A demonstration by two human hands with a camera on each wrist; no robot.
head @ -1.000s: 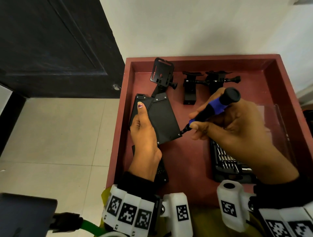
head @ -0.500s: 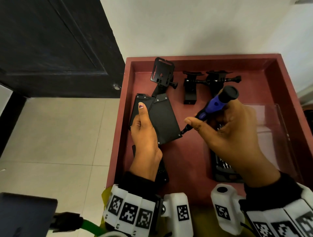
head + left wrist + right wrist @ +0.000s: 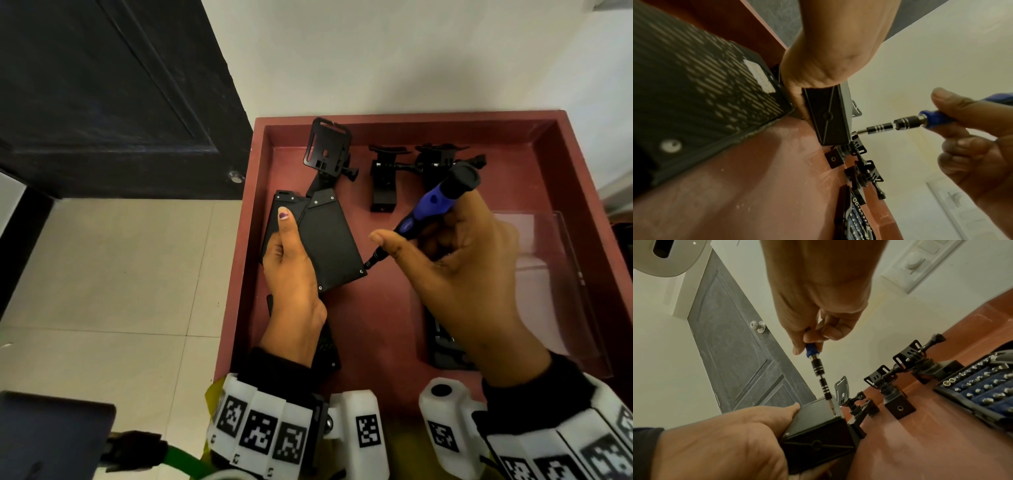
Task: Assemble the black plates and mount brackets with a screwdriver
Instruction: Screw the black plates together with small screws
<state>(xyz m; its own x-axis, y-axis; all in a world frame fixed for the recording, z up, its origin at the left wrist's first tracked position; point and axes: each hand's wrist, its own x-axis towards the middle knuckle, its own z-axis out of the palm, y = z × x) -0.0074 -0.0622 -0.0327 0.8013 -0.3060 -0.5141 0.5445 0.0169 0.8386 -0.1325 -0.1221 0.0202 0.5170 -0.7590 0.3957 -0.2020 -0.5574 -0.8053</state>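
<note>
Clearly the work sits at the left of the red tray (image 3: 394, 329): the left hand (image 3: 291, 274) is curled round the black plate assembly (image 3: 329, 246), thumb laid along its top face, holding it tipped up off the tray floor close to the left wall. Right of it, the right hand (image 3: 455, 260) pinches the blue-handled screwdriver (image 3: 435, 202) between thumb and fingers, shaft slanting down-left, its bit (image 3: 831, 407) seated on the screw (image 3: 361, 271) at the plate's near right corner.

From that angle the bit could, I judge, cam out of the small head and skid across the plate or jab the left thumb. A loosening left-hand hold would let the plate twist under torque.

Room is tight on the left, where the plate nearly meets the tray wall. Behind it another perforated black plate (image 3: 694, 91) lies near the front. At the far wall stand the spare mount brackets (image 3: 424, 164), just beyond the screwdriver's cap. At the right the bit case (image 3: 982, 386) lies under the right wrist, with a clear lid (image 3: 555, 274) beside it, limiting elbow swing.
</note>
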